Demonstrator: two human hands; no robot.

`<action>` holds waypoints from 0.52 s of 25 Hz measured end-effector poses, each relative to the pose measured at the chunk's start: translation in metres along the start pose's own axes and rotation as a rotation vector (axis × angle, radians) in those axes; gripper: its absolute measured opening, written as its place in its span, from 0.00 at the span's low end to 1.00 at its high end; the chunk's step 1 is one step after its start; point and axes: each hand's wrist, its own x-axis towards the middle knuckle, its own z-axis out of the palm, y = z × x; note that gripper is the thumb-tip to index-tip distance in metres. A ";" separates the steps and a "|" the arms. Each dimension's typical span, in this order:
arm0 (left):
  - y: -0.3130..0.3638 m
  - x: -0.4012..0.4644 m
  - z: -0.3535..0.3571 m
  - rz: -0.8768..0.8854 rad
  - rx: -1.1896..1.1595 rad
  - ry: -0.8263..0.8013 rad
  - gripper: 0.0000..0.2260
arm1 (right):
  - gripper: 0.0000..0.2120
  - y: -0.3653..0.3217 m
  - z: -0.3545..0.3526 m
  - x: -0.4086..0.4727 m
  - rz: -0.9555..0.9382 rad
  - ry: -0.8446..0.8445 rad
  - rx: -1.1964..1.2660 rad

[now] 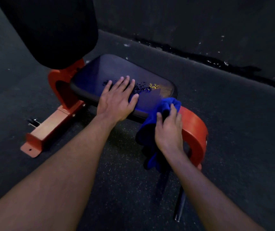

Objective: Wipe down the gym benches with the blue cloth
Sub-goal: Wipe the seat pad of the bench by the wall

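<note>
Blue cloth [164, 105] hangs bunched at the near right corner of the bench seat pad [116, 72], its tail drooping toward the floor [116, 164]. The right hand [168, 129] has its grip closed around the cloth. The left hand [116, 99] lies flat on the pad, fingers straight. An orange frame [195, 130] curves just beside the cloth; the black backrest [50, 27] rises at the left, and a dark bar [180, 205] lies on the floor.
</note>
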 end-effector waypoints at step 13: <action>-0.001 0.001 -0.010 -0.009 -0.013 -0.072 0.34 | 0.20 0.014 -0.011 0.097 -0.109 -0.036 -0.150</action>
